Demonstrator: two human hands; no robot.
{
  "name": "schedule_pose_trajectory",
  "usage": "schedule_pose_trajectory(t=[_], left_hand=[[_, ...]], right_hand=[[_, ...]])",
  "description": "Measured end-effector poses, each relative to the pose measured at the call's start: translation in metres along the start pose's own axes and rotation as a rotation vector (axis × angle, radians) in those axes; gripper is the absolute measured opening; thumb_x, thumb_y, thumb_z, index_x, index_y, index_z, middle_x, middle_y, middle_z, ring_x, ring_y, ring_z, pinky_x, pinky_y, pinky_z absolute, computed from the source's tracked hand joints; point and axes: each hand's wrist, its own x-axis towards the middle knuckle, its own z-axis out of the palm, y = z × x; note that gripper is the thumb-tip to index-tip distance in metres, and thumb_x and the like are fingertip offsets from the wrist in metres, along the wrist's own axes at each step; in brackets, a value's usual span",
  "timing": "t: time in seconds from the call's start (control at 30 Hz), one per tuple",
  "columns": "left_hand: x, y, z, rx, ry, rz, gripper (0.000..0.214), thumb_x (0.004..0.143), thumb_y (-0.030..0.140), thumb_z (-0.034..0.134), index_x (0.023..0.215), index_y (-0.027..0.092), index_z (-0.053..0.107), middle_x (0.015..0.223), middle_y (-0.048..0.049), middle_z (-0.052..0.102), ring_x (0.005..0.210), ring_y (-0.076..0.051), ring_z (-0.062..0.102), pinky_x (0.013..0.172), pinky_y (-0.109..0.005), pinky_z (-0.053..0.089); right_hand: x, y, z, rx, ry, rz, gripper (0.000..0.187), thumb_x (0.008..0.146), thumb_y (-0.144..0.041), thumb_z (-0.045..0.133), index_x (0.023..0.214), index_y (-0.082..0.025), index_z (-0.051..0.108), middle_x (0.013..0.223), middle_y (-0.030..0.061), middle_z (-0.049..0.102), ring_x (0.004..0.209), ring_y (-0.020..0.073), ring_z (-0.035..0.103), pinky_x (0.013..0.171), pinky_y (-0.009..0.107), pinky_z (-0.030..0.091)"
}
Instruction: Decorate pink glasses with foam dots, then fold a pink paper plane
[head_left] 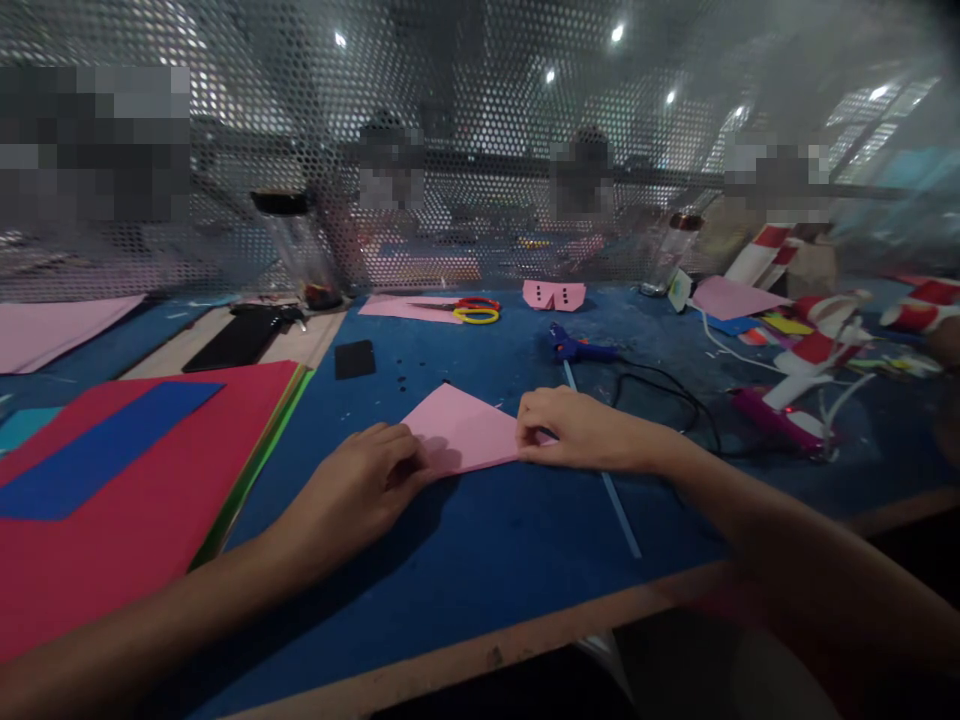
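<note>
A sheet of pink paper (466,430), folded to a pointed shape, lies on the blue tabletop between my hands. My left hand (375,470) closes its fingers on the paper's left corner. At the opposite corner, my right hand (566,425) pinches the paper, and a small pink tip shows beneath its palm. Just past my right hand rests a blue hot glue gun (581,347) with a long pale glue stick (622,515) passing under my wrist. Scissors (476,310) with red and yellow handles lie partly on another pink strip (382,306) farther back.
Red sheets (150,450) with a blue strip (112,440) cover the left side. Behind them lies a black phone (232,338). A black square (354,359), a pink cut-out (553,295) and a clear bottle (300,250) stand farther off. Cables and a power strip (784,418) are at right.
</note>
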Motion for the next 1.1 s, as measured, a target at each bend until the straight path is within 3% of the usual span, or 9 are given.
schedule_pose_trajectory(t=[0.77,1.1], left_hand=[[0.000,0.002,-0.003,-0.021,-0.014,-0.018,0.027,0.096,0.032,0.053,0.072,0.020,0.054,0.073,-0.0023,0.059,0.070,-0.018,0.051,0.065,-0.031,0.036],[0.000,-0.002,0.000,-0.022,-0.024,-0.003,0.030,0.097,0.038,0.051,0.075,0.020,0.057,0.076,-0.0027,0.060,0.071,-0.018,0.052,0.065,-0.031,0.037]], right_hand=[[-0.007,0.012,-0.010,0.035,-0.074,0.065,0.009,0.089,-0.030,0.071,0.087,-0.021,0.073,0.094,0.0023,0.067,0.090,0.0189,0.060,0.081,0.031,0.041],[-0.008,0.018,-0.016,0.052,-0.134,0.107,0.017,0.088,-0.037,0.070,0.089,-0.020,0.074,0.097,0.0036,0.067,0.088,0.0187,0.061,0.078,0.029,0.042]])
